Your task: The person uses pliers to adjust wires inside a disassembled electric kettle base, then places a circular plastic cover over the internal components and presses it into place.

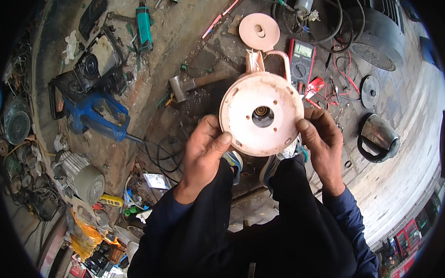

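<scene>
Between my two hands is a pale pink plastic kettle (237, 132), its round flat underside facing up. A hole at its centre shows a brass-coloured ring inside, with small holes and slots around it. The looped handle sticks out at the far side. My left hand (201, 150) grips the rim on the left, thumb on top. On the right rim my right hand (323, 142) pinches it with thumb and bent fingers. A loose pink disc (265, 31) with an oval knob lies beyond the kettle. Next to the handle is a red multimeter (300, 63).
A hammer (205, 83) lies left of the kettle. At the right are a metal kettle (378, 137), a grey disc (369, 91) and a large motor (373, 36). Leftward sit a blue power tool (98, 115), a teal tool (144, 29) and a grey motor (84, 178). Cables trail about.
</scene>
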`<control>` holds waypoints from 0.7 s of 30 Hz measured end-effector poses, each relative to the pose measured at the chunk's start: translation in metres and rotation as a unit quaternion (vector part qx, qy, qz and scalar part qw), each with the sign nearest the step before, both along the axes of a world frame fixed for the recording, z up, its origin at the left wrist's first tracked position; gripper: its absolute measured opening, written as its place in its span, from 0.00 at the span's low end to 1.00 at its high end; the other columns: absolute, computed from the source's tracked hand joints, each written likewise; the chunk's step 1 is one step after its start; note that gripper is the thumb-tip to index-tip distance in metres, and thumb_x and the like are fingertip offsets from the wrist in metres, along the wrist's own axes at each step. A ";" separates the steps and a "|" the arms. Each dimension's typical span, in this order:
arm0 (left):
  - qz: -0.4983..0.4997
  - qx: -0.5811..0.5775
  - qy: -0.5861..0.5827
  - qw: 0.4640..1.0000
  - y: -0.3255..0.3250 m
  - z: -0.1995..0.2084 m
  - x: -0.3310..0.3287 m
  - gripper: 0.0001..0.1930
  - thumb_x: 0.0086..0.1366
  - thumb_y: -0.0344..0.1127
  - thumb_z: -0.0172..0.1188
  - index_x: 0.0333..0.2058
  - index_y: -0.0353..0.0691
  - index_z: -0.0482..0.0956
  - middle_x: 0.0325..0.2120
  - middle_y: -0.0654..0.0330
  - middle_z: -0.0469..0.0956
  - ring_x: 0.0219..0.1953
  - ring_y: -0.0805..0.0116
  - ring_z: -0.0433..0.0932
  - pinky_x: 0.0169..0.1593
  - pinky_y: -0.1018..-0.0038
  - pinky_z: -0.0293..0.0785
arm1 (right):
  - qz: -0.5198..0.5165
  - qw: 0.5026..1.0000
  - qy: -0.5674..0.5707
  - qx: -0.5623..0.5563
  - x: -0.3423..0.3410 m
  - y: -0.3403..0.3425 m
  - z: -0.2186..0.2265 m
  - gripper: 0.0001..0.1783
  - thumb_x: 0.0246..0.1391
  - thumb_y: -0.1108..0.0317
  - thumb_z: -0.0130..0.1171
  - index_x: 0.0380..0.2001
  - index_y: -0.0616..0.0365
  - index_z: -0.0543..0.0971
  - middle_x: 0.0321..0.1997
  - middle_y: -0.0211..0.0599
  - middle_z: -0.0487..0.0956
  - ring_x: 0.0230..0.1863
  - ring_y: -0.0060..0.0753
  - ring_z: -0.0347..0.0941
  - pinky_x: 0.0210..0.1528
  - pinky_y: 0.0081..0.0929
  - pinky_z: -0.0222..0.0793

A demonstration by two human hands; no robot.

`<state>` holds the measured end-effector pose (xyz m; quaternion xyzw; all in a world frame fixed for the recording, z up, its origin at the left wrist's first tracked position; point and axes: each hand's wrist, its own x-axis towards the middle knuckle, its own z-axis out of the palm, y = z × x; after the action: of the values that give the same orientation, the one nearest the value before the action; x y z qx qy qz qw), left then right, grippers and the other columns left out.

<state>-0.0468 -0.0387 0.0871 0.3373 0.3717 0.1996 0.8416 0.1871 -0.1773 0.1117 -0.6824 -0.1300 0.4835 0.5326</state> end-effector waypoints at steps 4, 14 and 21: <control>-0.006 0.006 0.004 1.000 0.002 -0.002 0.003 0.13 0.80 0.29 0.59 0.57 0.32 0.71 0.54 0.50 0.82 0.55 0.63 0.84 0.61 0.62 0.82 | -0.024 1.000 0.009 0.004 0.006 0.003 -0.001 0.10 0.71 0.67 0.71 0.47 0.63 0.84 0.38 0.21 0.83 0.37 0.11 0.71 0.40 0.14 0.66; 0.001 0.026 0.027 0.999 0.005 0.007 0.008 0.13 0.82 0.31 0.59 0.57 0.29 0.76 0.49 0.54 0.85 0.50 0.72 0.84 0.58 0.72 0.80 | -0.025 1.000 0.010 0.014 0.006 0.004 -0.005 0.13 0.71 0.64 0.71 0.48 0.62 0.84 0.37 0.20 0.82 0.34 0.10 0.68 0.37 0.14 0.62; -0.003 0.046 0.043 0.998 0.006 -0.001 0.003 0.13 0.82 0.31 0.56 0.58 0.29 0.76 0.50 0.51 0.87 0.50 0.67 0.87 0.57 0.68 0.84 | -0.019 1.000 0.005 -0.008 0.005 0.005 -0.005 0.14 0.71 0.64 0.71 0.50 0.63 0.84 0.38 0.22 0.84 0.35 0.11 0.70 0.38 0.14 0.64</control>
<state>-0.0433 -0.0330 0.0859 0.3847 0.3968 0.1997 0.8091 0.1925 -0.1724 0.1066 -0.6866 -0.1102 0.4783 0.5364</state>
